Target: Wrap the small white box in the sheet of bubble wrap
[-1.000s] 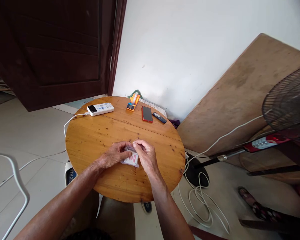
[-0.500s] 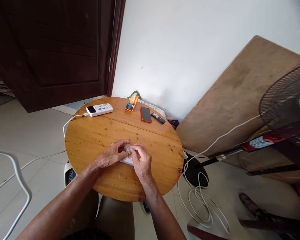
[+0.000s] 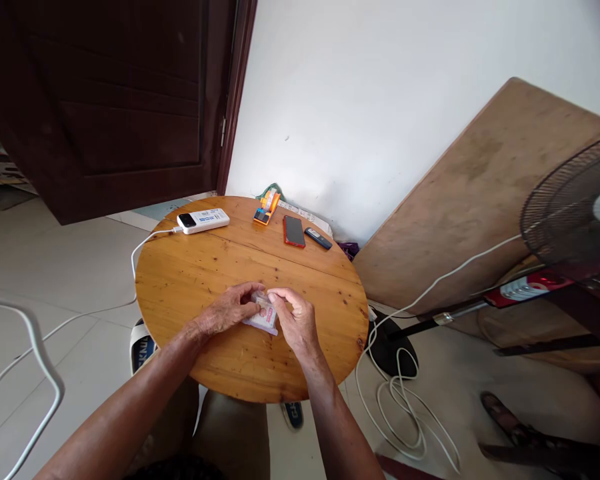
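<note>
A small clear plastic packet (image 3: 265, 321) with white contents and pink-red print lies near the middle of the round wooden table. My left hand (image 3: 230, 310) grips its left side, thumb over the top face and fingers curled along the far edge. At its upper right edge, my right hand (image 3: 295, 320) is closed in a pinch, thumb against forefinger. Those fingertips touch the packet's edge, and the bit of plastic between them is mostly hidden.
On the table (image 3: 180, 280) are a white power bank (image 3: 205, 221) with a cable, an orange tape dispenser (image 3: 267, 206), a red-edged phone (image 3: 294, 231) and a dark remote-like object (image 3: 319, 238). A fan (image 3: 570, 207) and coiled white cable (image 3: 405, 407) are to the right.
My right hand has moved slightly right and toward me, away from my left. The packet, crumpled and mostly covered before, now shows flatter with its print visible.
</note>
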Available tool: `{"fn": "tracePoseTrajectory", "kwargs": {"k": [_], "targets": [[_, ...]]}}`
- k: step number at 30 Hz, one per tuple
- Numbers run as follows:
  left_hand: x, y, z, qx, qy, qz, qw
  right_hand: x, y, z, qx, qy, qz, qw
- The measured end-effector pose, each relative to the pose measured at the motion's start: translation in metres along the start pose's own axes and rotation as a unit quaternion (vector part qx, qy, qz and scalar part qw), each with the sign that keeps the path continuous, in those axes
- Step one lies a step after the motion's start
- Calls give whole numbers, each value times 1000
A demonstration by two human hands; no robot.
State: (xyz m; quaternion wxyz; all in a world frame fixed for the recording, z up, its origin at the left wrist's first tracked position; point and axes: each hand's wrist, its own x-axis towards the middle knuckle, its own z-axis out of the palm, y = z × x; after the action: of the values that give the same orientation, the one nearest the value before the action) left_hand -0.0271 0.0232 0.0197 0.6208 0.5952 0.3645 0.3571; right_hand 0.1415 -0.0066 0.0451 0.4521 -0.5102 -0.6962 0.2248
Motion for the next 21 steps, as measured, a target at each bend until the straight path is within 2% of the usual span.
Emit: {"fn": "tracePoseTrajectory", "kwargs": {"k": [4, 11, 21], "targets": [[1, -3, -1, 21, 6, 13, 1000, -3, -3, 0, -47, -12, -62, 997], [3, -11, -4, 27, 18, 12, 999, -22, -2, 6, -158, 36, -140, 977], [2, -8, -5, 40, 24, 4, 999, -35, -2, 12, -227, 54, -180, 956]]}}
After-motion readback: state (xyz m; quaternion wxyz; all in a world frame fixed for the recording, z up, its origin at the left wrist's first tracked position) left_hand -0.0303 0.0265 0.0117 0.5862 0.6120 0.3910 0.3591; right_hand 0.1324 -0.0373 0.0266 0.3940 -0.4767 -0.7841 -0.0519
